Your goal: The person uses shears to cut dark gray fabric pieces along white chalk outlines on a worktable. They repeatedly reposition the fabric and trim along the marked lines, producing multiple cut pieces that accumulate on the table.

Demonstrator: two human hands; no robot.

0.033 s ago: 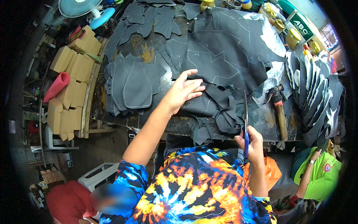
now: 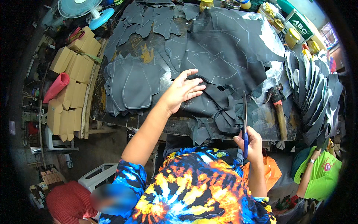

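Note:
My left hand (image 2: 181, 92) hovers or rests, fingers apart and empty, at the near edge of a large dark grey sheet (image 2: 220, 48) marked with chalk outlines. Whether it touches the sheet I cannot tell. In my right hand (image 2: 252, 143), at the table's near edge, are scissors (image 2: 245, 123) with blue handles, their blades pointing away from me and seemingly together. Between my hands lies a tangle of dark offcuts (image 2: 225, 112), partly drooping over the edge. Left of my left hand sits a stack of cut grey pieces (image 2: 130, 84) with rounded chalk outlines.
A hammer (image 2: 279, 115) lies right of the scissors, beside a standing row of grey pieces (image 2: 311, 95). More cut pieces (image 2: 162, 22) cover the far left of the table. Jars (image 2: 292, 37) stand at the back right. Cardboard boxes (image 2: 71, 93) line the left; other people sit at both lower sides.

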